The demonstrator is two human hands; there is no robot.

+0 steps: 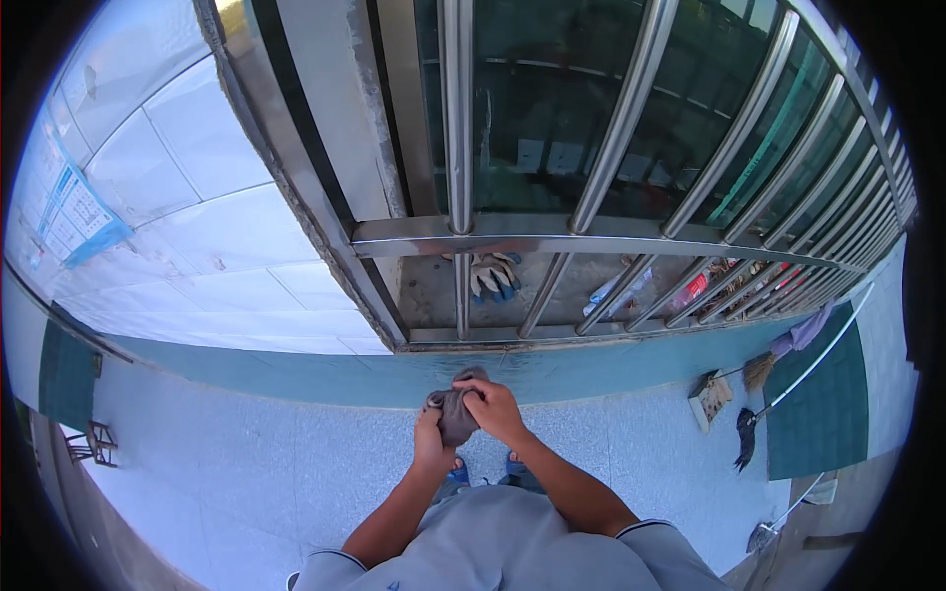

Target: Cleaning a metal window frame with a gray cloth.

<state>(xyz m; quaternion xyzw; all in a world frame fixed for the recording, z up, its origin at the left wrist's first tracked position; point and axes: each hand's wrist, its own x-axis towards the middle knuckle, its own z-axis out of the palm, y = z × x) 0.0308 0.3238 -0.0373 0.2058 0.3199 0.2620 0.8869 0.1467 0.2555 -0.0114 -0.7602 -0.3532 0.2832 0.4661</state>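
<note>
A bunched grey-brown cloth [460, 422] is held between both hands in front of my body, near the low blue-green wall band. My left hand [430, 437] grips its left side. Fingers and thumb of my right hand [494, 410] pinch its upper right part, and a fold of the cloth sticks up beyond them. Ahead are the stainless steel window bars [591, 240]. On the sill behind them lies a pair of work gloves [495, 277], white with blue fingertips.
Plastic bottles [619, 292] lie on the sill farther right. A mop [746, 436], a broom [759, 371] and a cardboard box [711, 399] are at the right by the wall. A small wooden stool [94, 445] stands far left. A blue-and-white poster [77, 214] hangs on the tiled wall.
</note>
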